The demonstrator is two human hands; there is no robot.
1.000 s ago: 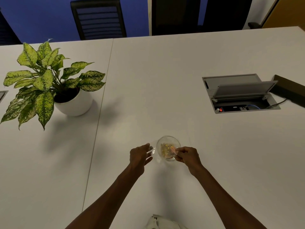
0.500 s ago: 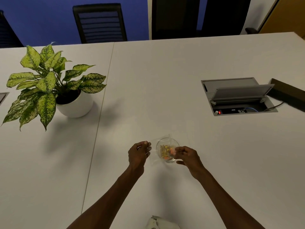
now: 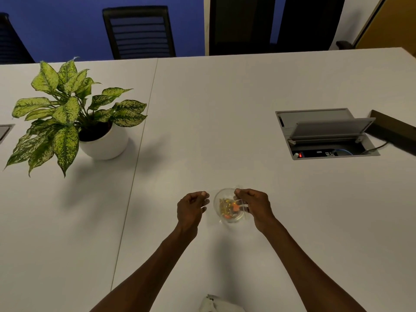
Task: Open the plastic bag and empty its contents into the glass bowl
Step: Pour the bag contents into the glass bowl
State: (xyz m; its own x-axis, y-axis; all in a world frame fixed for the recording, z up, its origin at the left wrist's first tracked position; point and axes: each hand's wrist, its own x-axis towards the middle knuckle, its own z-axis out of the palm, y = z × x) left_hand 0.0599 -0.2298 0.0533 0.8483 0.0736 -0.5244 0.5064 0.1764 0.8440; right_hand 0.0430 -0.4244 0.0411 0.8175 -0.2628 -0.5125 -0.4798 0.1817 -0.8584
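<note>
A: Head view: where is the clear plastic bag [image 3: 242, 204] now?

B: Over the small round glass bowl [image 3: 229, 207] on the white counter [image 3: 225, 120]; right hand [image 3: 254, 204] fingers pinch it.

A: Any change?

B: A second ago both hands stretched it; now the left hand [image 3: 191, 206], beside the bowl, looks curled shut, maybe on film. Yellow-orange bits sit at the bowl, so emptying seems underway.

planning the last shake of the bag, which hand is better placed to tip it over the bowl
Probably the right hand. It pinches the plastic bag directly over the glass bowl, which holds yellow and orange pieces. The left hand is beside the bowl, curled near the bag's other edge; its grip is unclear.
</note>
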